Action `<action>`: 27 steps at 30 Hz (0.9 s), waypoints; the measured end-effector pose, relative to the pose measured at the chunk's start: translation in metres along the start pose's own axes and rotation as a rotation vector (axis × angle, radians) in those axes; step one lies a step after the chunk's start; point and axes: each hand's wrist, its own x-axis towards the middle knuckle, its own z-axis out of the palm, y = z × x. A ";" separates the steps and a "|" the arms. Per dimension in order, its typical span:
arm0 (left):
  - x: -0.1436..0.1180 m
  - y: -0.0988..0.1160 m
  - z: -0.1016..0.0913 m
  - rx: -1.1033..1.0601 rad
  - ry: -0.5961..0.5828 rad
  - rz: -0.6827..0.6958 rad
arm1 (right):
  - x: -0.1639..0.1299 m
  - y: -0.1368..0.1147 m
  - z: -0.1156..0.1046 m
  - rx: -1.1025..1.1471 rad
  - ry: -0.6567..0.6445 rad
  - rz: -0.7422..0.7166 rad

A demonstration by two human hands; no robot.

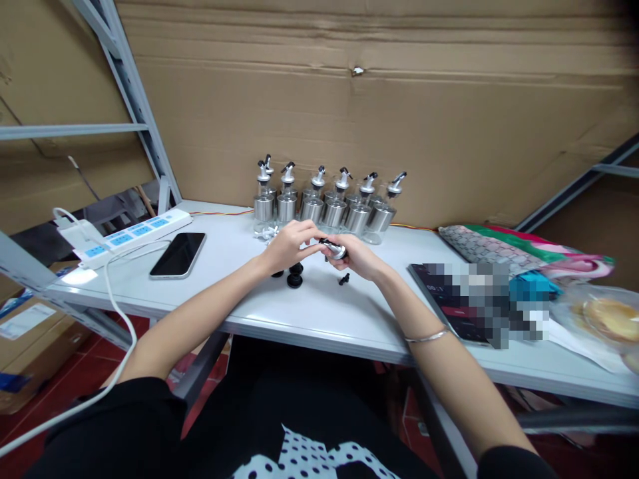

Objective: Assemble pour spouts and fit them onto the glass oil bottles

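Observation:
My right hand (353,255) is closed around a silver-and-black bottle pourer (337,250), held over the middle of the table. Meeting it from the other side, my left hand (294,243) has its fingertips closed on the pourer's black end. Exactly what the left fingertips pinch is partly hidden. Black stoppers (294,278) lie below my left hand. A small black piece (344,279) rests under my right hand. Behind my left wrist is a small group of silver pieces (266,233).
Several glass-and-steel bottles (334,211) with pourers stand along the cardboard wall (319,120). At left are a phone (178,255) and a power strip (142,231) with white cables. A dark tablet-like device (444,299), a colourful bag (529,249) and a plastic food container (606,316) lie right.

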 end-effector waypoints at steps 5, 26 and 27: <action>-0.001 0.002 0.000 0.156 -0.017 0.041 | 0.000 -0.004 -0.004 0.123 0.130 -0.096; -0.001 0.004 0.002 0.163 -0.076 0.021 | 0.004 -0.011 -0.001 0.399 0.197 -0.032; -0.001 0.004 0.001 0.163 -0.078 0.020 | 0.004 -0.010 0.000 0.394 0.190 -0.048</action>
